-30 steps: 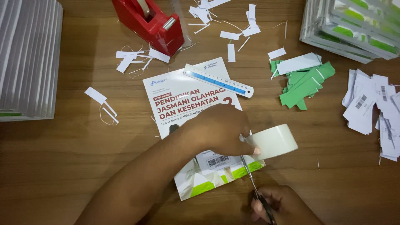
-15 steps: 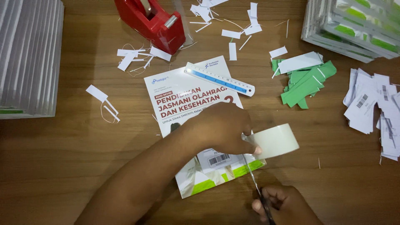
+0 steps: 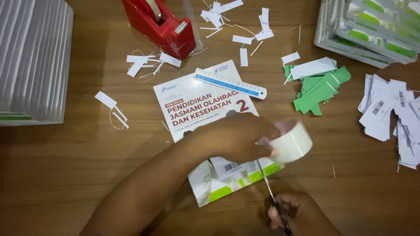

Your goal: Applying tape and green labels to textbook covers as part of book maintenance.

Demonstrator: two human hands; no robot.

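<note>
White tape roll [image 3: 292, 142] sits pinched in my left hand [image 3: 238, 137], fingers closed round its rim, held just above the right edge of the booklet [image 3: 205, 105] lying flat on the wooden table [image 3: 65, 170]. My right hand [image 3: 297, 214] grips the scissors [image 3: 269, 185], fingers curled through the handles; the blades point up toward the roll, over the booklet's lower corner.

Hazards, as I judge them:
- Blades lie close to my left fingertips; a careless closing could nick them.
- Blades could also cut the cover beneath.

Surroundings: the booklet cover is white with red block lettering and green at its lower edge. A blue-and-white ruler [image 3: 230, 83] rests on its top corner. Green strips [image 3: 319, 89] lie right of it, white barcode labels [image 3: 389, 113] farther right, a red tape dispenser [image 3: 159, 24] above.
</note>
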